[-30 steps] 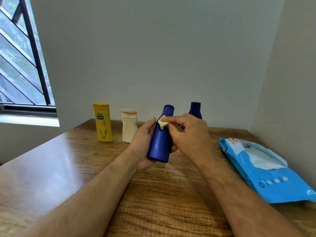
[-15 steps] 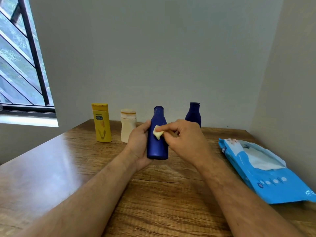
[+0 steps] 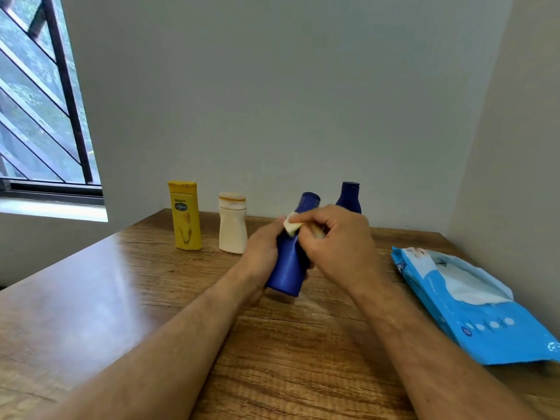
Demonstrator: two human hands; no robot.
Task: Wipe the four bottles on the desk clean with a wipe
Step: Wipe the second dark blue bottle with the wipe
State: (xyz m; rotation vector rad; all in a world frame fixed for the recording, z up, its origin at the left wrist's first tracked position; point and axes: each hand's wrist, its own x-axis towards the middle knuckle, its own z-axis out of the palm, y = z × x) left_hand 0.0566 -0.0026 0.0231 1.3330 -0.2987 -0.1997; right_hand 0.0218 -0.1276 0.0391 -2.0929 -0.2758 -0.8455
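Head view: left hand (image 3: 263, 253) wrapped around the lower body of a tall royal-blue plastic bottle (image 3: 289, 265), held tilted with its cap leaning away to the right, base lifted off the brown wood-grain desk (image 3: 127, 286). Right hand (image 3: 339, 247) curled, fingers pinching a small folded cream-white wipe (image 3: 291, 227) against the upper shoulder of that bottle, just below the neck. Behind the right hand, a second dark navy plastic bottle (image 3: 349, 197) upright near the back wall, partly hidden by the knuckles. Further left, upright and well apart from the hands: a squat cream plastic bottle with a stained cap (image 3: 232, 225), and beside it a flat yellow plastic lotion bottle with a dark oval label (image 3: 185, 216). On the right of the desk, a light-blue soft plastic pack of wipes (image 3: 472, 307) lying flat, flap open, white sheet showing. Barred window (image 3: 39, 95) at upper left
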